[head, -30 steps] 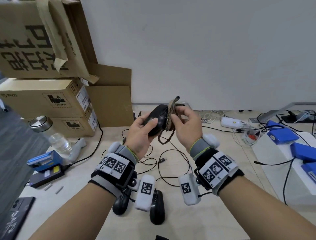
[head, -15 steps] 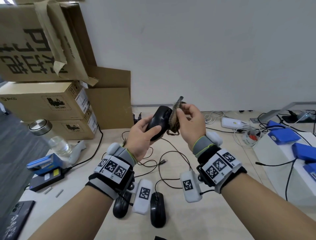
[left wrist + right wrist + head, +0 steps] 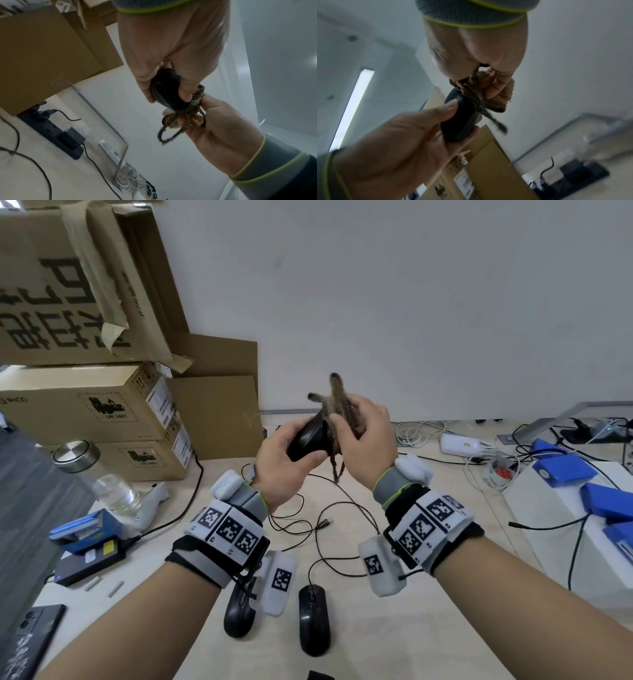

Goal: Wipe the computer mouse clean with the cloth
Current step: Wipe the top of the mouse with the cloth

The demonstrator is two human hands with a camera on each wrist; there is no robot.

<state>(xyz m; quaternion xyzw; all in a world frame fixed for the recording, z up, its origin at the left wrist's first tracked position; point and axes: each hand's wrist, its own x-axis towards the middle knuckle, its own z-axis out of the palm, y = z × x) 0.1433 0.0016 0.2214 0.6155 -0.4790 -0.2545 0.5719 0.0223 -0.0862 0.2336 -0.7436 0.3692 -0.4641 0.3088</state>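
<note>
A black computer mouse (image 3: 306,440) is held up above the desk, and my left hand (image 3: 284,460) grips it with thumb on one side and fingers on the other. My right hand (image 3: 363,436) pinches a brown speckled cloth (image 3: 339,405) with dark edging and presses it against the mouse's right end. The left wrist view shows the mouse (image 3: 167,89) between my left fingers and the cloth (image 3: 185,115) bunched in the right hand. From the right wrist, the cloth (image 3: 481,98) lies over the mouse (image 3: 460,119); a loose strip hangs down.
Two more black mice (image 3: 313,619) (image 3: 238,613) lie on the desk (image 3: 342,645) below my wrists, among loose black cables (image 3: 329,529). Cardboard boxes (image 3: 85,412) stand at left, with a glass jar (image 3: 102,474) and blue stapler (image 3: 85,525). At right lie blue packs (image 3: 565,467) and a white charger (image 3: 462,445).
My right hand has moved the cloth along the mouse, and the cloth's upper end has flipped higher. Both hands have risen slightly; the left hand keeps its grip.
</note>
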